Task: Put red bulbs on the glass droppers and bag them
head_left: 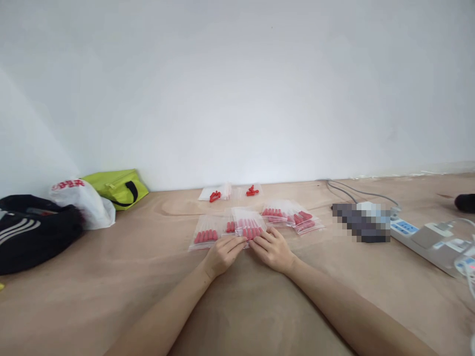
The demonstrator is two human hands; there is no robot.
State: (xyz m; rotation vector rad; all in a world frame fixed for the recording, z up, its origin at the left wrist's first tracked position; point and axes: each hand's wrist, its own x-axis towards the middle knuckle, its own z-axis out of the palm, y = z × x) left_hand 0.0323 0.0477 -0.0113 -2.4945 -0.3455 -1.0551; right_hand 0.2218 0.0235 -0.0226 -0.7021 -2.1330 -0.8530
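Both hands meet at the near edge of a clear plastic zip bag [249, 221] holding a row of red cylindrical pieces. The fingers of my left hand [222, 257] pinch its left corner, and my right hand [273, 250] grips the right side with bent fingers. This bag overlaps another bag with red pieces [230, 226]. Just left lies a bag with a row of red pieces [206, 235]. To the right, several similar bags [291, 216] overlap each other. What exactly the red pieces are, I cannot make out.
Two small clear bags with red pieces [215, 196] lie near the wall. At left are a black bag [40, 237], a white plastic bag [89, 202] and a lime-green pouch [122, 185]. A pixelated dark object [359, 225] and a power strip [426, 244] with cables sit at right.
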